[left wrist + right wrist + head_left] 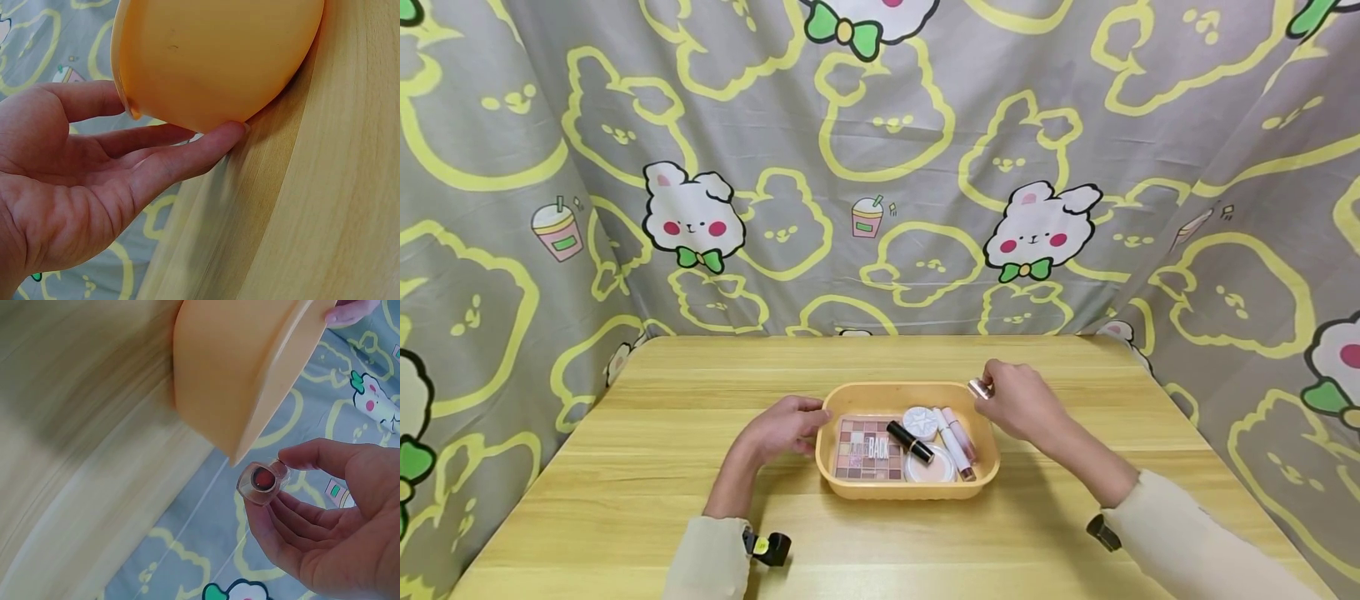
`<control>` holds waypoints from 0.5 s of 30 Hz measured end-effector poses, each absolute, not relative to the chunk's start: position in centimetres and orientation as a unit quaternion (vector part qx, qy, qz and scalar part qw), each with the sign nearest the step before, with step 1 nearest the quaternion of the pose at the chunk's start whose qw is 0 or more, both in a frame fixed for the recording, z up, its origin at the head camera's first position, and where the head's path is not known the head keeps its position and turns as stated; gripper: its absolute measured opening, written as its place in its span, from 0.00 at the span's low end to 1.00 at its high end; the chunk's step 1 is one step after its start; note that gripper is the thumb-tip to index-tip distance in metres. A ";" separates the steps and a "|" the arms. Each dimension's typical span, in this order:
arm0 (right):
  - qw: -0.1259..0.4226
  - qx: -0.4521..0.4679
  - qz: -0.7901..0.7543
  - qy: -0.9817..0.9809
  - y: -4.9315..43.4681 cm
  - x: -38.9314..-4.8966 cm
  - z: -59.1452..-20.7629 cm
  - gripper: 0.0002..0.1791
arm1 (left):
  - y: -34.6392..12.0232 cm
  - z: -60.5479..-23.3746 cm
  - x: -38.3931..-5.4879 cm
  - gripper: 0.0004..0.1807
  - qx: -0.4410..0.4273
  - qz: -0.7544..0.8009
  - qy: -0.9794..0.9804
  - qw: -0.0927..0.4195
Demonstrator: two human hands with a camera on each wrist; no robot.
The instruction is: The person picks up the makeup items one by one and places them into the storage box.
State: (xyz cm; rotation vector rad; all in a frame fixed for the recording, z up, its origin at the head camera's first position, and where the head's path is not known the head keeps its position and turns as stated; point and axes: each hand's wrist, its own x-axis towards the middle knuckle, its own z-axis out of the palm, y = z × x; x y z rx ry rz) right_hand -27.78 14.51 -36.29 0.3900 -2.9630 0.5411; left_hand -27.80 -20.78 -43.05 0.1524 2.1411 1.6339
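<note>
A yellow plastic basket [910,492] with makeup in it stands on the table. My left hand [778,429] is at its left end; in the left wrist view the fairly straight fingers [187,159] touch the rim and outer wall. Above the right rear corner, my right hand [1018,402] pinches a lipstick tube [262,479] between thumb and fingers, its clear end showing a dark red centre. Inside the basket lie an eyeshadow palette [853,467], a black tube [912,442], a white star-patterned round case [919,423], a round powder compact [929,468] and two slim lip gloss tubes [953,446].
The basket rests on a light wooden table [647,500]. A grey curtain [925,292] with yellow outlines and cartoon faces hangs behind the table and along both sides. Dark wrist cameras [775,548] sit at both cuffs.
</note>
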 end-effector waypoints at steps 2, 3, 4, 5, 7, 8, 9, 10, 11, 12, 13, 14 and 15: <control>0.050 0.130 0.183 -0.973 14.1 -27.8 -36.3 0.08 | -20.8 -43.1 -27.8 0.28 0.054 0.592 0.774 0.219; 0.049 0.132 0.184 -0.973 13.9 -27.7 -36.4 0.07 | -20.8 -43.1 -27.8 0.28 0.053 0.592 0.774 0.219; 0.048 0.133 0.185 -0.973 13.7 -27.7 -36.4 0.07 | -20.7 -43.1 -27.8 0.28 0.052 0.592 0.774 0.219; 0.048 0.134 0.186 -0.972 13.6 -27.7 -36.5 0.07 | -20.7 -43.1 -27.8 0.28 0.052 0.592 0.774 0.218; 0.049 0.140 0.186 -0.971 13.3 -27.7 -36.6 0.07 | -20.7 -43.1 -27.8 0.28 0.052 0.592 0.774 0.218; 0.050 0.143 0.185 -0.971 13.1 -27.7 -36.7 0.07 | -20.8 -43.1 -27.8 0.28 0.051 0.592 0.774 0.218; 0.050 0.145 0.185 -0.971 12.9 -27.7 -36.7 0.08 | -20.8 -43.1 -27.8 0.28 0.050 0.592 0.774 0.217; 0.051 0.146 0.185 -0.971 12.7 -27.7 -36.7 0.08 | -20.8 -43.1 -27.9 0.28 0.050 0.591 0.775 0.217; 0.051 0.147 0.184 -0.970 12.6 -27.7 -36.7 0.08 | -20.7 -43.1 -27.9 0.28 0.050 0.590 0.776 0.217; 0.050 0.148 0.185 -0.970 12.4 -27.6 -36.7 0.08 | -20.7 -43.1 -27.9 0.28 0.049 0.590 0.776 0.216; 0.049 0.149 0.186 -0.970 12.3 -27.6 -36.7 0.08 | -20.7 -43.1 -27.9 0.28 0.048 0.590 0.776 0.216; 0.047 0.147 0.188 -0.970 12.1 -27.5 -36.8 0.08 | -20.8 -43.1 -27.9 0.28 0.049 0.590 0.776 0.216; 0.044 0.147 0.189 -0.970 12.0 -27.5 -36.8 0.08 | -20.8 -43.1 -27.9 0.28 0.050 0.590 0.776 0.217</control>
